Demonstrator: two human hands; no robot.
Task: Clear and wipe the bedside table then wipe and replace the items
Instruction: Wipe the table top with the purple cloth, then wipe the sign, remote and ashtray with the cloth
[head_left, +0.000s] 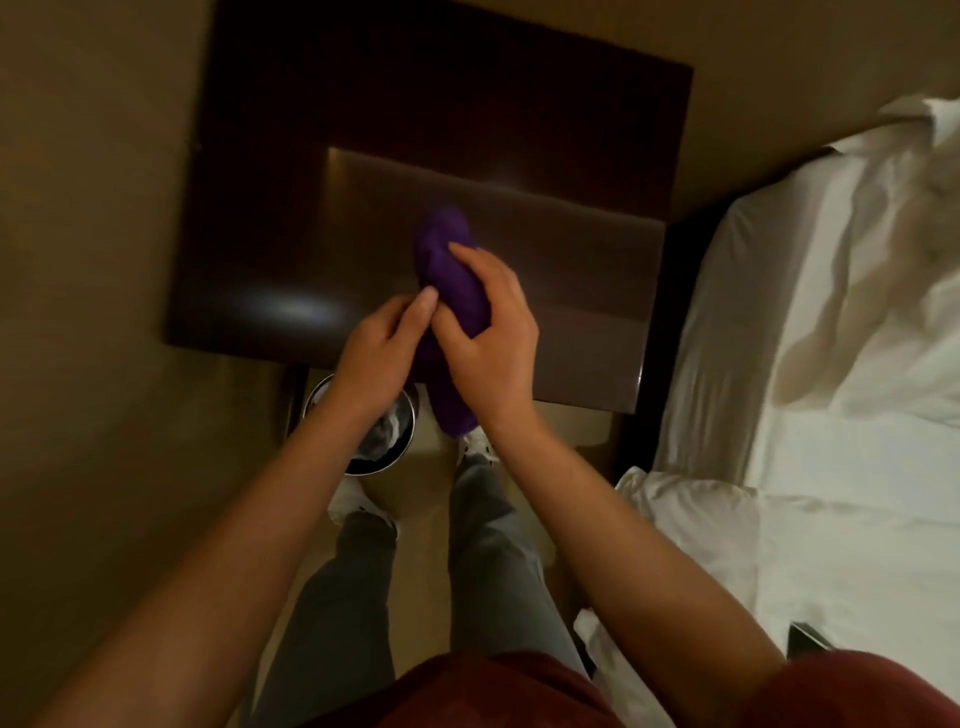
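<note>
Holding a purple cloth (451, 270) above the dark surface (545, 270), both hands grip it: right hand (491, 343) wrapped around, left hand (376, 353) pinching, I think. Below: bin (363, 457). Right: white bed (831, 364).

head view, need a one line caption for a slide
Both hands, left hand and right hand, grip a bunched purple cloth over the dark bedside table, beside a white bed.

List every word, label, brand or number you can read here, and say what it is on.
None: no readable text shows on the purple cloth, the dark bedside table, the waste bin or the white bedding.
</note>
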